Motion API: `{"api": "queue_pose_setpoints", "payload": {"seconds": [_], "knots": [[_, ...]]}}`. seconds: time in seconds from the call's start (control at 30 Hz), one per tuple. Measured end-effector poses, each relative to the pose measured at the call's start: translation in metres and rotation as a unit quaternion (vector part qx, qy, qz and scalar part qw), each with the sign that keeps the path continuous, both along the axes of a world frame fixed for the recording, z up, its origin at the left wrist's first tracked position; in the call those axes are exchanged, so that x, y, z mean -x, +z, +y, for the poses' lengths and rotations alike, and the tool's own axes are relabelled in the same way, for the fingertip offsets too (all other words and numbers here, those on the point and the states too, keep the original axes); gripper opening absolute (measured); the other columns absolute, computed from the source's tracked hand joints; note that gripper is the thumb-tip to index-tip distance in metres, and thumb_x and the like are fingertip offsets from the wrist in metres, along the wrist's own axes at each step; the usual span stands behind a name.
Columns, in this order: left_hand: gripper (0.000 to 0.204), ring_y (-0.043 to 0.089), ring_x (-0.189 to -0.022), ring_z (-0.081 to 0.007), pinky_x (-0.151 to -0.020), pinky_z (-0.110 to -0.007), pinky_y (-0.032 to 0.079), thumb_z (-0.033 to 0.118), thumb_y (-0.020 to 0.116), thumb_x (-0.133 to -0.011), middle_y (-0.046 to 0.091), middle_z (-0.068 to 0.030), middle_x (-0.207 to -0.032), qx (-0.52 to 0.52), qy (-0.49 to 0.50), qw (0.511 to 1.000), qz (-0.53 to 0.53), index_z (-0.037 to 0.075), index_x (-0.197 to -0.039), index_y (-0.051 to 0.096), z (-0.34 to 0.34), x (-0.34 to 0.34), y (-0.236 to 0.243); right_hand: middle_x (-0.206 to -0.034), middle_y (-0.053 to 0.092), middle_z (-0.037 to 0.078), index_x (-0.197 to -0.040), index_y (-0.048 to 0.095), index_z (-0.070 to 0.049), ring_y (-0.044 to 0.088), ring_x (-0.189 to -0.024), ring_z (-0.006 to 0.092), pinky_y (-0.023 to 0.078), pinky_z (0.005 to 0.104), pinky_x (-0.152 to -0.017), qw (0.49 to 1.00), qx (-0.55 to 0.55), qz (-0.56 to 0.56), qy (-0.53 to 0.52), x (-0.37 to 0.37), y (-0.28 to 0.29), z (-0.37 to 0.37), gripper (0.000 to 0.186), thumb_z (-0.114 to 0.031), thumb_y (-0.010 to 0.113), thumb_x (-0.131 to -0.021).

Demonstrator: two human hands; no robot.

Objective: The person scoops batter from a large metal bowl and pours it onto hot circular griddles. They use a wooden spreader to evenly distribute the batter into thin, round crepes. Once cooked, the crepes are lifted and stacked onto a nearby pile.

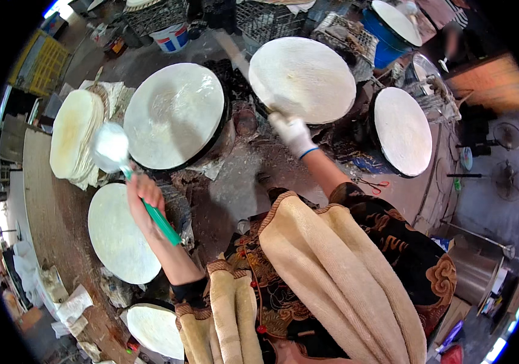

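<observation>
My left hand (145, 195) is wrapped round the green handle of a ladle (111, 145). Its bowl, blurred and white, sits between the stack of thin pancakes (73, 134) and the left griddle (171, 118), which carries a pale, glossy round sheet. A white glove covers my right hand (294, 134), closed at the near left edge of the middle griddle (303, 79). From it a long, flat, pale spatula (230, 51) stretches away along that griddle's left side, smeared by motion. A cream sheet covers the middle griddle. The gloved fingertips are blurred.
More white-topped round griddles stand at right (402, 131), left (124, 233) and lower left (156, 330). Red-handled scissors (376, 185) lie right of my right forearm. Behind are a blue barrel (384, 45), wire crates (271, 21) and a bucket (171, 38). Fans (506, 136) stand far right.
</observation>
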State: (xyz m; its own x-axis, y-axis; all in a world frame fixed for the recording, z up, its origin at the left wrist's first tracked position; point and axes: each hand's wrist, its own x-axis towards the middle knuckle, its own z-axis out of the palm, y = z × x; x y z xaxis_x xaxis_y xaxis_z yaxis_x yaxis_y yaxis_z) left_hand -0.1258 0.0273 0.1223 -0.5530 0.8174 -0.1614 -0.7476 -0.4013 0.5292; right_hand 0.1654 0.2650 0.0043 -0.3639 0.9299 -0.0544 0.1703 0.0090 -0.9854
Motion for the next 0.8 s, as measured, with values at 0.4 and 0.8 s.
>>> {"api": "queue_pose_setpoints", "payload": {"seconds": [0.4, 0.8], "knots": [[0.02, 0.035, -0.041, -0.0046, -0.032, -0.019, 0.029, 0.016, 0.046, -0.098, 0.038, 0.0056, -0.057, 0.16, -0.059, 0.981, -0.098, 0.011, -0.116, 0.05, -0.059, -0.051, -0.049, -0.103, 0.064, 0.023, -0.131, 0.052, -0.015, 0.062, -0.098, 0.0375, 0.048, 0.0444, -0.084, 0.911, -0.095, -0.4, -0.003, -0.077, 0.013, 0.013, 0.045, -0.038, 0.048, -0.092], [0.02, 0.038, -0.043, -0.0061, -0.034, -0.021, 0.036, 0.018, 0.045, -0.099, 0.038, 0.003, -0.057, 0.157, -0.176, 0.969, -0.073, 0.01, -0.082, 0.039, -0.064, -0.075, -0.041, -0.093, 0.067, 0.018, -0.127, 0.057, -0.013, 0.067, -0.078, 0.0263, 0.052, 0.0368, -0.07, 0.97, -0.031, -0.223, -0.091, -0.13, 0.001, -0.036, 0.044, -0.036, 0.056, -0.089]]}}
